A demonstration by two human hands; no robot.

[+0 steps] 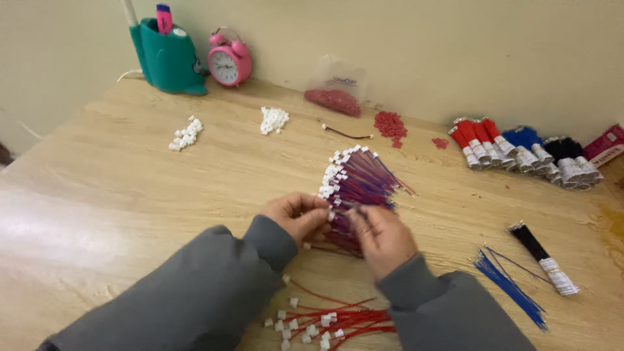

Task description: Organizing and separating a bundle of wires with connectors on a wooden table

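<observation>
- The left hand (298,214), in a grey sleeve, is curled with its fingertips pinched at the near end of a fanned bundle of wires (359,185) tipped with white connectors; the exact piece between the fingers is too small to tell.
- The right hand (382,237), knuckles toward the camera, closes its fingers on the same bundle from the other side, almost touching the left hand.
- The bundle, red and blue strands together, spreads away from both hands, its white connector ends in a row just beyond the left fingertips.
- Nearer the person, between the two sleeves, lies a loose heap of red wires (331,322) with white connectors.
- Out to the right of the right hand lie a spray of blue wires (510,286) and a black wire bundle (543,257) with a white wrap.
- Farther off on the right, against the wall, red, blue and black wire bundles (526,149) lie side by side.
- Beyond the hands sit two small piles of white connectors (273,119), a single wire, scattered red pieces (390,123) and a clear bag of the same.
- At the far left of the wooden table (97,195) stand a teal pen holder (168,58) and a pink alarm clock (229,62).
</observation>
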